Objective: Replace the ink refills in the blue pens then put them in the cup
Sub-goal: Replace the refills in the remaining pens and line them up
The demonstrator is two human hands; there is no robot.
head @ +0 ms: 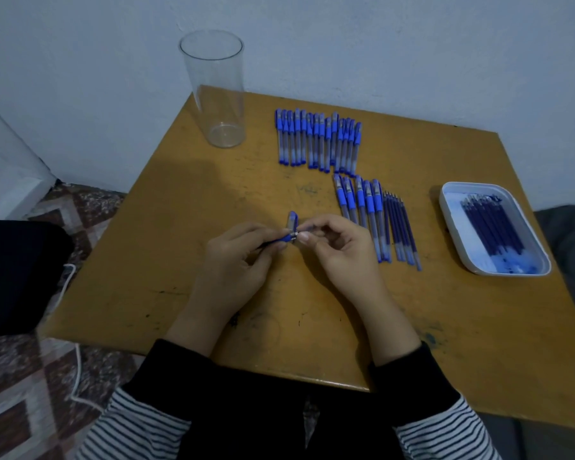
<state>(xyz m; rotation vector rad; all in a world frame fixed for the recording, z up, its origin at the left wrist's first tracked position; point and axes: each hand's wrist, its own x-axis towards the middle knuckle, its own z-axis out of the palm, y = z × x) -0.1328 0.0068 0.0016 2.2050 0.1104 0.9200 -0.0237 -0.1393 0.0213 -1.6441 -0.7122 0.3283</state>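
Blue rubber and a glint of silver are all that shows of the blue plastic pen (pixel 287 239), held low over the middle of the table between both hands. The left hand (pixel 236 257) has its fingers curled round the barrel, and the dark back end pokes out toward eight o'clock. The right hand (pixel 339 247) pinches the silver tip between thumb and forefinger, its other fingers loosely bent. Just past the knuckles, at twelve o'clock, what looks like a loose blue pen cap (pixel 292 221) lies on the wood, though it is small and hard to make out.

Further out at one o'clock lies a tidy row of capped blue pens (pixel 319 141), side by side. Nearer, at two o'clock, lies a smaller group of five capped pens (pixel 359 207), and touching its right side is a bundle of thin dark-blue ink refills (pixel 402 227). The right hand overlaps the near ends of those five. At three o'clock a white rectangular plastic tray (pixel 452 224), smeared with blue ink, holds more refills. The tall clear plastic cup (pixel 216 91) stands upright at eleven o'clock by the far corner, with nothing in it.

The scuffed, ink-spotted yellow-brown wooden table (pixel 346 310) stands against a pale blue-white wall (pixel 379 44). At nine o'clock, off the table, a black padded object (pixel 17 273) sits on a brown patterned carpet (pixel 30 393), with a white cord (pixel 75 360) trailing across it.
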